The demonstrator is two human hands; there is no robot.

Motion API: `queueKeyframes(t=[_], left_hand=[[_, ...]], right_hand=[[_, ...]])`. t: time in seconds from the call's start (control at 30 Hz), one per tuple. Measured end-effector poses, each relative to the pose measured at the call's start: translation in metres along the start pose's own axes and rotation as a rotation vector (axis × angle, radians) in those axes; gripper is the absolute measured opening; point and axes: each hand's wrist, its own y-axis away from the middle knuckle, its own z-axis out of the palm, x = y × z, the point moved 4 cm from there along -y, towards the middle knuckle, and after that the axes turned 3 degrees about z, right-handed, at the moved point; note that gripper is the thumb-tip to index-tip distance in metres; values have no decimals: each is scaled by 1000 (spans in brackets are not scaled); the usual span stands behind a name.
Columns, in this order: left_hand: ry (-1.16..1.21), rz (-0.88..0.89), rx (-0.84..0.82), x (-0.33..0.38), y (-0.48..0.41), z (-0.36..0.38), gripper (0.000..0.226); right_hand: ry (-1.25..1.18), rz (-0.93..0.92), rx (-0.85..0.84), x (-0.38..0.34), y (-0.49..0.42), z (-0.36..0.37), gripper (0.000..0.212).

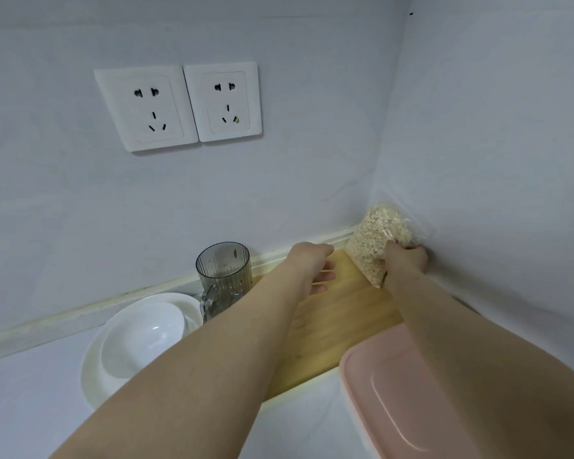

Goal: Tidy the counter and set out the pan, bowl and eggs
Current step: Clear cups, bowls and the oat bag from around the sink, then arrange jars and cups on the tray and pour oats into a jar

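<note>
My right hand grips a clear plastic bag of oats that stands in the back right corner where the two walls meet. My left hand hovers over the far end of a wooden cutting board, fingers apart and holding nothing, just left of the bag. A white bowl sits inside a larger white dish at the left of the board. No pan or eggs are in view.
A smoky ribbed transparent cup with a clear handle stands against the back wall between the bowl and the board. A pink container lid lies at the front right. Two wall sockets sit above the white counter.
</note>
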Motion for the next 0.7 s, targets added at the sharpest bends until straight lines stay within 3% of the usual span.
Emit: queueKeyframes(t=[0.2, 0.3, 0.47, 0.7], left_hand=[[25, 49, 10, 9, 11, -8, 13], [71, 119, 2, 16, 33, -16, 8], [118, 276, 6, 27, 86, -47, 14], [108, 508, 298, 11, 194, -145, 12]], right_hand=[[239, 36, 32, -1, 33, -7, 51], [189, -29, 4, -9, 70, -7, 52], [60, -206, -275, -40, 155, 6, 39], [15, -368, -627, -57, 294, 19, 13]])
